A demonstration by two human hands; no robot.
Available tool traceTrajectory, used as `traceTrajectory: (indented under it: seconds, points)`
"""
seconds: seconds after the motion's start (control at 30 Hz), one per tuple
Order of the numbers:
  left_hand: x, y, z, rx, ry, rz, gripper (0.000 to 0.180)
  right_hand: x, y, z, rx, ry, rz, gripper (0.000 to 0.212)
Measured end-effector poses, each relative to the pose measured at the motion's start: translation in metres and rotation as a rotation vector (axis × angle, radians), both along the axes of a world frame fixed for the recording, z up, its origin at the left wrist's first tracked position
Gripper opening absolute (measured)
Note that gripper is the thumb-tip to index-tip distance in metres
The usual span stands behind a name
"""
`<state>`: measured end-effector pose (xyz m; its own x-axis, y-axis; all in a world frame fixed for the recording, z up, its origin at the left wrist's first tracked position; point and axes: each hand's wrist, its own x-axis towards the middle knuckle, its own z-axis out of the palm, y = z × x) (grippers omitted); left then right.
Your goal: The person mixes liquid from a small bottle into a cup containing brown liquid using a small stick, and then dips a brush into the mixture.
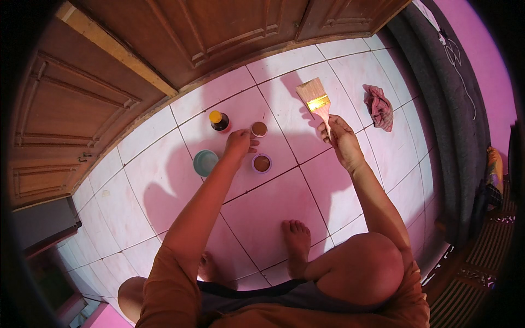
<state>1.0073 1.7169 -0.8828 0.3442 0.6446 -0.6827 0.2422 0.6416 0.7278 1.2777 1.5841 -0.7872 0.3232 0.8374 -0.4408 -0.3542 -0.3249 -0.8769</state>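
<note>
My right hand [343, 141] grips the wooden handle of a flat paintbrush [317, 102]. The brush has pale bristles and a shiny metal band, and its bristles point away from me. My left hand [239, 144] reaches over the floor with its fingers apart, close beside a small round container [266, 130] of brown stuff. Whether the fingertips touch it is hard to tell. Just nearer to me is a purple-rimmed cup [254, 165], also with brown contents. A dark bottle with a yellow cap [216, 117] stands beyond the left hand. Left of the wrist sits a teal bowl [196, 162].
A crumpled pink checked cloth [378, 108] lies on the white tiled floor [262, 216] at right. Brown wooden doors [219, 27] close off the far side and left. Dark grey fabric [432, 82] hangs along the right, with a white cable [464, 82]. My bare foot [297, 240] rests nearby.
</note>
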Motion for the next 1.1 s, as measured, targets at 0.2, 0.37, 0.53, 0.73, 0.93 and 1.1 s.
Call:
traceTrajectory:
  seconds: [0.2, 0.37, 0.53, 0.73, 0.93, 1.1]
  points:
    - [0.001, -0.010, 0.016, 0.022, 0.072, -0.022, 0.051, 0.006, -0.006, -0.012, -0.019, 0.017, -0.040, 0.020]
    - [-0.006, -0.012, 0.000, 0.069, 0.141, -0.072, 0.050, 0.012, -0.018, -0.030, -0.045, -0.011, -0.066, 0.019]
    - [-0.036, -0.010, -0.018, 0.379, 0.308, -0.071, 0.050, 0.013, -0.019, -0.052, -0.111, -0.138, -0.080, 0.018]
    - [-0.036, -0.056, 0.050, 0.621, 0.044, -0.102, 0.066, 0.035, -0.038, -0.085, 0.011, -0.312, -0.205, 0.019]
    - [-0.050, -0.106, 0.023, 0.939, 0.114, -0.215, 0.108, 0.038, -0.043, -0.084, -0.027, -0.408, -0.184, 0.021]
    - [-0.042, -0.121, -0.004, 0.923, 0.159, -0.221, 0.116, 0.045, -0.060, -0.097, 0.041, -0.654, -0.229, 0.024]
